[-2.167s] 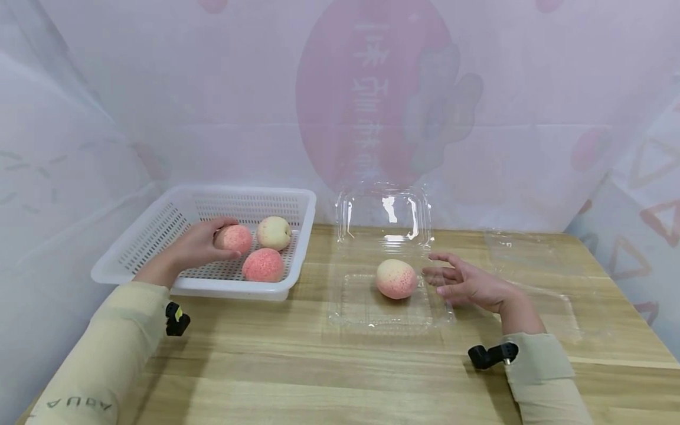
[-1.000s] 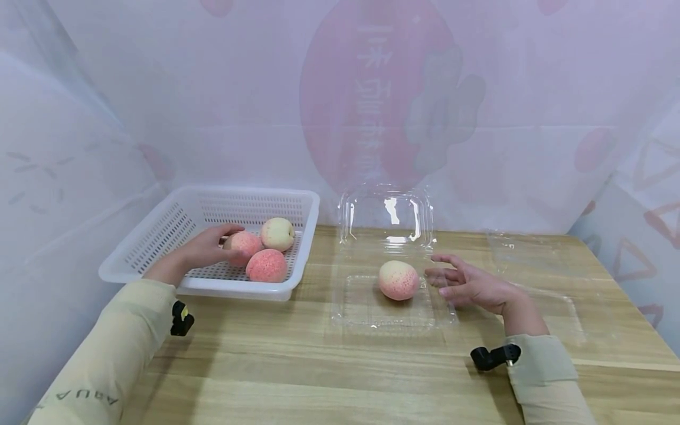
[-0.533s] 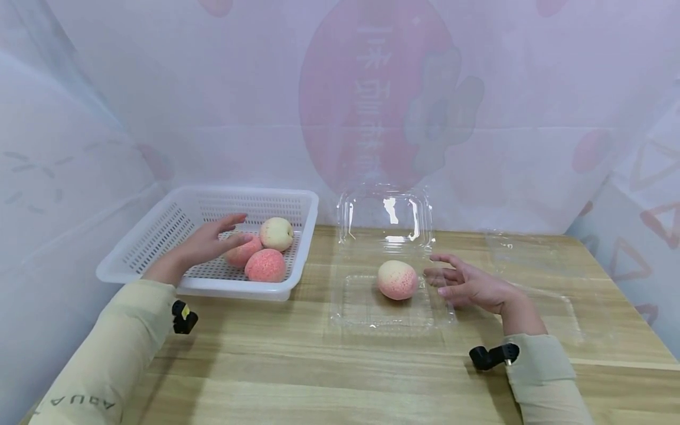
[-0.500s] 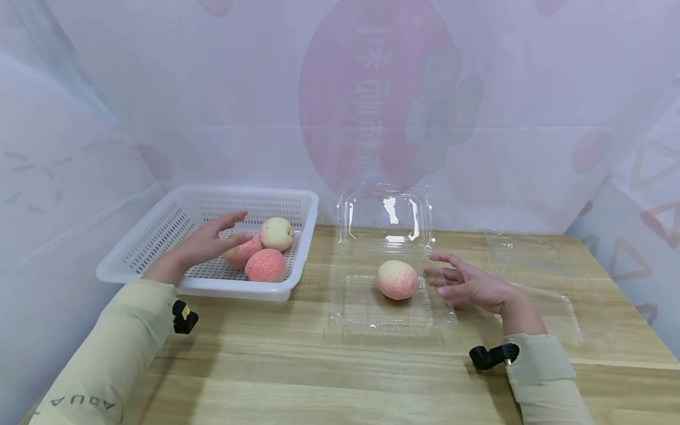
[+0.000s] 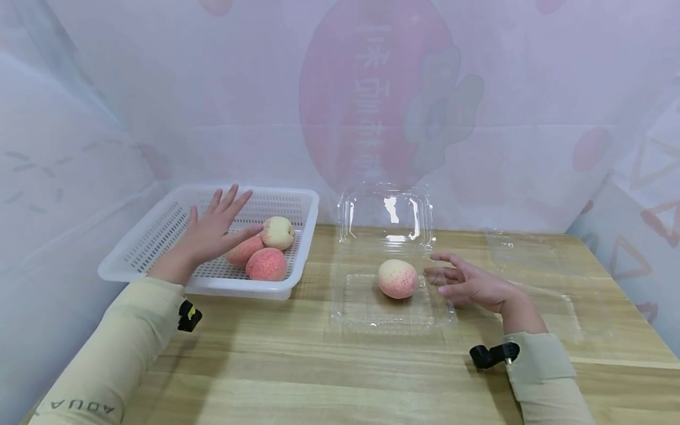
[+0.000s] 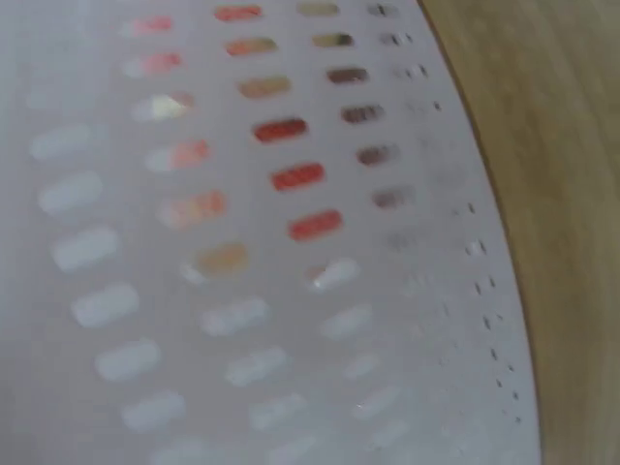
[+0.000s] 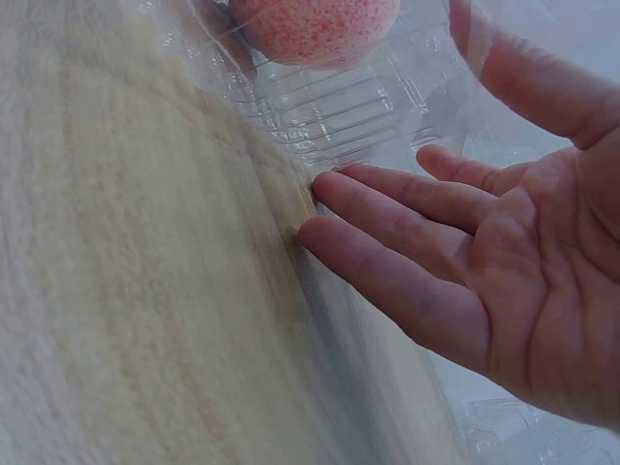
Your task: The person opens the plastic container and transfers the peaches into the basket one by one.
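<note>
In the head view my left hand (image 5: 215, 233) is spread above the white basket (image 5: 114, 274), fingers straight, holding nothing. Three peaches lie in the basket's right half: a pink peach (image 5: 243, 252) partly behind the thumb, a redder peach (image 5: 267, 264) in front, and a pale peach (image 5: 278, 233) behind. A clear clamshell box (image 5: 353, 316) stands with its lid raised, one pale-and-pink peach (image 5: 398, 278) inside its base. Beside the box's right edge is my right hand (image 5: 478, 286), fingers extended and apart from the peach. The left wrist view shows only the slotted basket wall (image 6: 252, 315).
More clear plastic packaging (image 5: 552, 301) lies at the right of the wooden table (image 5: 340, 378), hard to make out. Printed cloth (image 5: 510, 88) hangs behind and at both sides. A small black camera (image 5: 494, 356) sits on the right wrist.
My left hand set the pink peach down among the other peaches, let go, then lifted and spread its fingers. My right hand has stayed beside the box.
</note>
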Available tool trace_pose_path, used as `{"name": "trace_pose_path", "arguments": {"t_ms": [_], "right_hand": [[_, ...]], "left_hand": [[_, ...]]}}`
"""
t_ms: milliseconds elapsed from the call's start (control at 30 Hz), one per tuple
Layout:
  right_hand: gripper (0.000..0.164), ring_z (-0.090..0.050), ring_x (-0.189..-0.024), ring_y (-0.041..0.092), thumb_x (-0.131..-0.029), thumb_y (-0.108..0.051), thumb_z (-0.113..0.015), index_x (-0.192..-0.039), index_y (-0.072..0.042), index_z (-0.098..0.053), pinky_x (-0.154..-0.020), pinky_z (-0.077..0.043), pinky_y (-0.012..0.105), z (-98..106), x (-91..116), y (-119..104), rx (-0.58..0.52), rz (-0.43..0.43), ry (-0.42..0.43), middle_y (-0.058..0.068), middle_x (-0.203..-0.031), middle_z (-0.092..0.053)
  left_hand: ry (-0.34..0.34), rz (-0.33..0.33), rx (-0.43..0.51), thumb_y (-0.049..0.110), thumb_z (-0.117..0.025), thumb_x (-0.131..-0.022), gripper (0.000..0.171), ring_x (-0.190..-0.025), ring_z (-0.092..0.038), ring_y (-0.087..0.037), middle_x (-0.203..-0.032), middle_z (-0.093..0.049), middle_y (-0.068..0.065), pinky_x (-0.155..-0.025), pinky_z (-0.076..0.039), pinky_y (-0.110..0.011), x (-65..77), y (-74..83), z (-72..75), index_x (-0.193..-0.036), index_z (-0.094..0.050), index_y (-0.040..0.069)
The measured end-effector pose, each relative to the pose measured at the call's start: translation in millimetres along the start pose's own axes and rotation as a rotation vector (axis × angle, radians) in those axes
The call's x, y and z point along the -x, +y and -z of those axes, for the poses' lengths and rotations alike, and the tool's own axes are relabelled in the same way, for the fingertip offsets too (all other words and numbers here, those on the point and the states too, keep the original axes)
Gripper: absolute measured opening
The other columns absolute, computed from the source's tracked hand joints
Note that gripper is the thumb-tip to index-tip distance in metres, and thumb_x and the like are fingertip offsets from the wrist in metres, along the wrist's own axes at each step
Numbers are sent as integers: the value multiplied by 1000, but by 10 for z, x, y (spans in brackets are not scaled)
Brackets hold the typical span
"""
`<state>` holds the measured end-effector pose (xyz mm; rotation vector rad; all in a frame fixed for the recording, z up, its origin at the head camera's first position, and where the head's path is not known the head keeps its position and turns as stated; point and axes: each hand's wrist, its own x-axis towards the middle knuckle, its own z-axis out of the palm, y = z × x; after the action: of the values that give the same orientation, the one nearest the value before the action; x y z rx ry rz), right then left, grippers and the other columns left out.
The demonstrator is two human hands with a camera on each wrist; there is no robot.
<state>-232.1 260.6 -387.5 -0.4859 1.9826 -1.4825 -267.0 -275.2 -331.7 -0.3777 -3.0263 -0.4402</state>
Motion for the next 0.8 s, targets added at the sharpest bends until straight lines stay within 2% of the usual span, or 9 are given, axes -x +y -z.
{"name": "trace_pose_path", "arguments": {"t_ms": [133,267,567,800], "right_hand": [[84,-19,-147,50,-96,-11,-63,-156,-6,-4,-109,-44,48,1,-4,5,1,7,-3,30,-161,-16],[84,-19,-147,49,-96,-10,-63,-156,-7,-4,-110,-43,51,3,-15,9,0,2,0,30,-162,-16],[84,-19,-147,48,-96,-10,-63,-155,-6,-4,-105,-47,37,0,-17,10,-10,2,-5,29,-162,-15],[83,-18,-147,50,-96,-12,-63,-155,-7,-5,-106,-45,40,6,9,11,1,7,-9,30,-161,-15]], "left_hand": [[13,-6,-10,74,-41,-91,88,-154,12,-35,-167,14,4,-108,11,-80,6,142,43,-159,2,38],[32,-47,-24,74,-42,-92,87,-155,13,-31,-168,11,5,-108,7,-81,-6,292,68,-159,1,39],[26,-112,-26,74,-45,-90,89,-155,14,-27,-167,12,11,-112,7,-77,-39,530,29,-159,0,40],[43,-177,-38,74,-46,-90,88,-155,16,-22,-167,8,12,-115,9,-74,-33,767,-6,-159,-2,41]]}}
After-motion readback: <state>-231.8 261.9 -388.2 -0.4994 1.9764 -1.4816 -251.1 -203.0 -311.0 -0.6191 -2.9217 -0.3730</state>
